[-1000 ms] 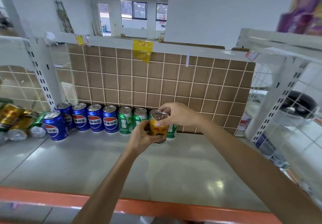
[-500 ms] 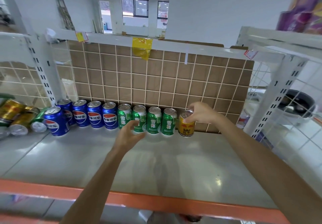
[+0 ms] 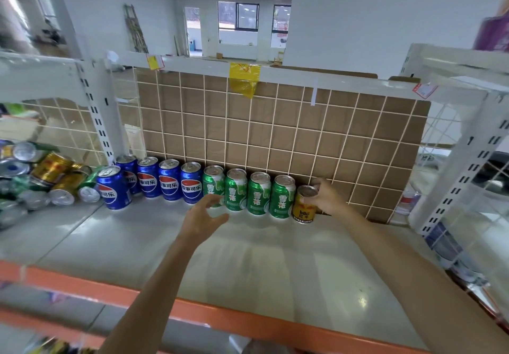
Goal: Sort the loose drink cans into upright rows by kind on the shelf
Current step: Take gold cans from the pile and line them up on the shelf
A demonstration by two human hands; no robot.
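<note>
A gold can (image 3: 303, 207) stands upright on the grey shelf (image 3: 275, 265), at the right end of the back row. My right hand (image 3: 324, 196) grips it around the top and right side. To its left stand several green cans (image 3: 259, 193), then several blue Pepsi cans (image 3: 169, 179) in the same row. One more blue can (image 3: 113, 187) stands a little forward at the left. My left hand (image 3: 204, 217) hovers empty over the shelf in front of the green cans, fingers loosely spread.
A heap of loose gold, green and silver-ended cans (image 3: 41, 180) lies on the neighbouring shelf at the left. A wire grid with brown cardboard (image 3: 275, 133) backs the row. White uprights (image 3: 451, 183) flank the bay, and an orange rail (image 3: 220, 315) edges the front.
My right hand carried the gold can from the middle to the right end of the row and set it down. My left hand let go and drew back.
</note>
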